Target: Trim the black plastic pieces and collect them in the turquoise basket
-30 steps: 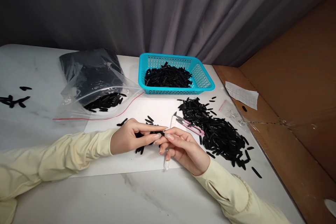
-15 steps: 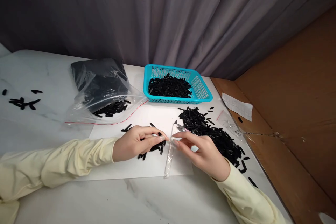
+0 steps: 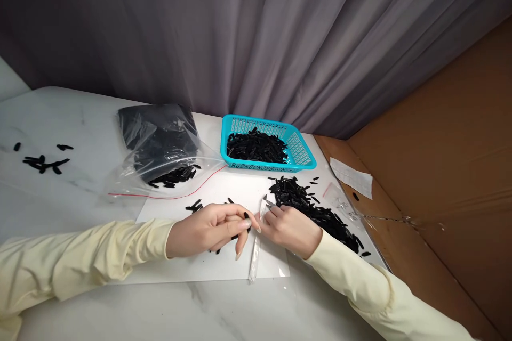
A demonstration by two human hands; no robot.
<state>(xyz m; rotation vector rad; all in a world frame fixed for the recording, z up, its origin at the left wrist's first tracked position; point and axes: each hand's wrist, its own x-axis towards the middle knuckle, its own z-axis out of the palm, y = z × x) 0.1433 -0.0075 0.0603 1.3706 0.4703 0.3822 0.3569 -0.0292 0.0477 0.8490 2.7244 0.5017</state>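
My left hand is closed, with a small dark strip showing at its thumb and forefinger. Close against its fingertips is my right hand, knuckles up and fingers curled; what they hold, if anything, is hidden. The pointed metal blades of a small tool poke out beside the right fingers, its handle covered. Under both hands runs a narrow clear plastic sleeve on a white sheet. Several loose black strips lie on the sheet, some partly behind my left hand.
A blue basket of black strips stands at the back. Left of it lies an open zip bag with more strips. A large black pile spreads to the right. Beyond are a paper slip and a cardboard wall.
My right hand has turned from a loose pinch to curled fingers with knuckles up, now over the tool's handle. My left hand's lower fingers have dropped down. The view has shifted slightly.
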